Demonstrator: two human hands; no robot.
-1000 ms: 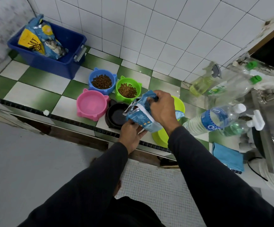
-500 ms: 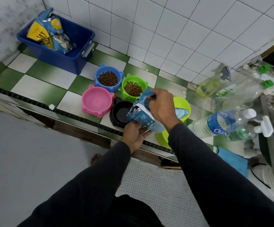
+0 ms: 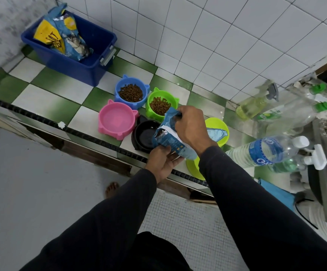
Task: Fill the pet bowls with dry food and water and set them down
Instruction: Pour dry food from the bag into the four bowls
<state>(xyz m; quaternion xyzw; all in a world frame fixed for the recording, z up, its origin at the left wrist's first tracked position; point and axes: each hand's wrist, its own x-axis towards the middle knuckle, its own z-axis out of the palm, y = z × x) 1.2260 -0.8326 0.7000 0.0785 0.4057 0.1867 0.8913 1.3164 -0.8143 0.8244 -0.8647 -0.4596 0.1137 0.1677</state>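
Mid-frame, both hands, right [image 3: 191,127] gripping the top and left [image 3: 162,162] pinching the base, are tilting the bag [image 3: 170,141] over the black bowl [image 3: 145,136]; next, likely tipping further until kibble pours.

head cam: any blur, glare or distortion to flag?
Head view: wide-angle bends the wall tiles; bottles at right smeared and soft; centre sharp on both hands and food pouch; even, dim light, mild sheen on the green counter, no harsh glare.

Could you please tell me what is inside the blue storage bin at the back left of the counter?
A large blue and yellow pet food bag leans inside the blue bin, its top sticking above the rim. Whatever lies beneath the bag on the bin's floor is covered.
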